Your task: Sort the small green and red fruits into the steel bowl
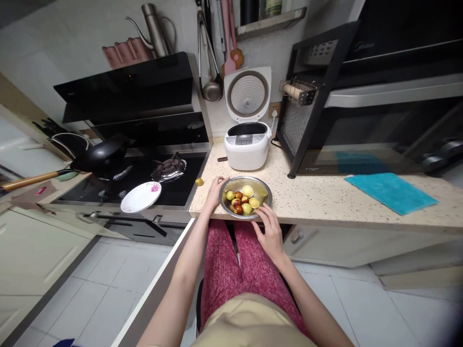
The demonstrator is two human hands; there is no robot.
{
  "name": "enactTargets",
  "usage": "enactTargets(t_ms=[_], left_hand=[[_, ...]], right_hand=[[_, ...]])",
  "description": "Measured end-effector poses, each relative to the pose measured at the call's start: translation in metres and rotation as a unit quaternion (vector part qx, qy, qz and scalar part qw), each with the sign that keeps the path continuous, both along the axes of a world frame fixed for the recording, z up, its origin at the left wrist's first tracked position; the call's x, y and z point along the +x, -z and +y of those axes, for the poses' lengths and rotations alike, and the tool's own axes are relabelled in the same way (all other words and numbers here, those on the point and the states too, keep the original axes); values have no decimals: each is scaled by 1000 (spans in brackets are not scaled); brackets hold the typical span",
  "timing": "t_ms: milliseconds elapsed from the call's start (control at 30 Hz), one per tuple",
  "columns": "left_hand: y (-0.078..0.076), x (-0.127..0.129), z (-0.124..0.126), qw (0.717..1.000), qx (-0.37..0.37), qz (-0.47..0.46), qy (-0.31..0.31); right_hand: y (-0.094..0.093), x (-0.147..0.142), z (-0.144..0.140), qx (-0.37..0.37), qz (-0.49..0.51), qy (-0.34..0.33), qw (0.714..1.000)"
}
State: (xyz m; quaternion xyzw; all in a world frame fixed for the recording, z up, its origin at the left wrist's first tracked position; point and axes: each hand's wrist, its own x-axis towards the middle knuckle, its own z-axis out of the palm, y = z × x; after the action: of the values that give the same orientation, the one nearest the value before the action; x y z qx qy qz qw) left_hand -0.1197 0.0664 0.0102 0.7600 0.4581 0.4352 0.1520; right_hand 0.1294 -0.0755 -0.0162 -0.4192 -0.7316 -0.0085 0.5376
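Counter (314,205): white rice cooker (247,156), lid up, at back; metal bowl (265,190) in front of it, nr front edge. Hands apart: L hand (216,190) at bowl's left rim, can't tell if gripping; R hand (270,235) loosely spread, fingertips at right front rim. Prob. best: steady w/ L, keep R light so green & brown fruit (246,208) don't roll out. Loose fruit (199,181) lies L of bowl.

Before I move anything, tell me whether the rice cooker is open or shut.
Open: the rice cooker has its lid raised, inner side showing.
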Motion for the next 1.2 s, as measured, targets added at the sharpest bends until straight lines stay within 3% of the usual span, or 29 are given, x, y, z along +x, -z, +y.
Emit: enactTargets(t_ms=[367, 533, 733, 833, 1000, 1200], left_hand=[[-9, 6, -10, 999, -3, 10, -34], [-6, 2, -5, 995, 17, -85, -45], [-14, 2, -16, 966, 53, -213, -136], [-26, 12, -36, 972, 57, -208, -97], [-46, 34, -67, 995, 53, -86, 9], [-41, 42, -66, 998, 13, -49, 25]], right_hand=[[0, 1, 0, -9, 4, -2, 1000], [-2, 4, 5, -6, 16, -6, 1000], [-5, 8, 9, -1, 22, -14, 1000], [-6, 14, 11, -2, 12, -23, 1000], [-7, 21, 13, -1, 4, -35, 999], [-9, 21, 9, -12, -2, -35, 999]])
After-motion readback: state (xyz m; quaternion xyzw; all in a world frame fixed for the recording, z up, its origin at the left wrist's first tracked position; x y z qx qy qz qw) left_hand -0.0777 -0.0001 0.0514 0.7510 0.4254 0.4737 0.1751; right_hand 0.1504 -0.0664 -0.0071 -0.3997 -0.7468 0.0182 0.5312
